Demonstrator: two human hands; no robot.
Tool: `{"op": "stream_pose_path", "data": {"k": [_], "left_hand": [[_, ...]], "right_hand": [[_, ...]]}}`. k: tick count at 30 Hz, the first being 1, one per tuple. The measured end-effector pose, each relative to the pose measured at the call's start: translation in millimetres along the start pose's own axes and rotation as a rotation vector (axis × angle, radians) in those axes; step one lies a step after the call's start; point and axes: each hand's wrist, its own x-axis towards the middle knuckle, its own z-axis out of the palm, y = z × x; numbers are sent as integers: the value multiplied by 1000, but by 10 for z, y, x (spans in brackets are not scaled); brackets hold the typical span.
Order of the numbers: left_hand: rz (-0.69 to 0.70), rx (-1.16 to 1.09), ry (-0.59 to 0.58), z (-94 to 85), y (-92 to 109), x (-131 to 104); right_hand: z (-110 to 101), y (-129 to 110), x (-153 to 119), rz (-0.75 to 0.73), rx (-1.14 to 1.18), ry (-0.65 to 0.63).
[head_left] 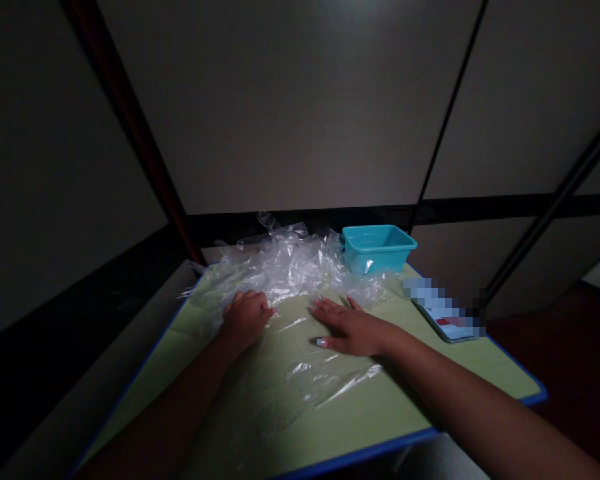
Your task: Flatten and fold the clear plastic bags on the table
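Observation:
A clear plastic bag (305, 383) lies spread flat over the near half of the yellow-green table. At its upper left my left hand (245, 317) is closed, fingers curled at the plastic and thumb pointing right. My right hand (350, 328) rests palm down on the same bag, fingers spread and apart, holding nothing. Just beyond both hands sits a loose heap of crumpled clear plastic bags (295, 260). How much plastic is inside my left fist is hidden.
A turquoise plastic basket (380, 250) stands at the back right, touching the heap. A phone (445, 317), partly blurred out, lies at the right edge. The table (500, 370) has a blue rim (360, 455). Cabinet panels (300, 113) rise right behind it.

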Motion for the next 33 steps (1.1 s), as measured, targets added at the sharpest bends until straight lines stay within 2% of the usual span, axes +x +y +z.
{"op": "stream_pose_path", "data": {"k": [7,13,16,24,28,33], "left_hand": [[16,-144,-40,-73,6,9],[69,-509,-139,-169,110,-46],[115,-517,-209,-223,155,-75],[349,-470,-473,-287,188,-117],[362,-447,-511,-274,190,-139],[389,-406,-535,-239,185,-152]], "right_hand": [[-11,7,1,12,21,4],[13,15,5,10,18,3],[32,27,13,12,16,2],[23,20,7,17,21,18],[41,7,9,-4,36,30],[86,-55,38,-101,69,38]]}}
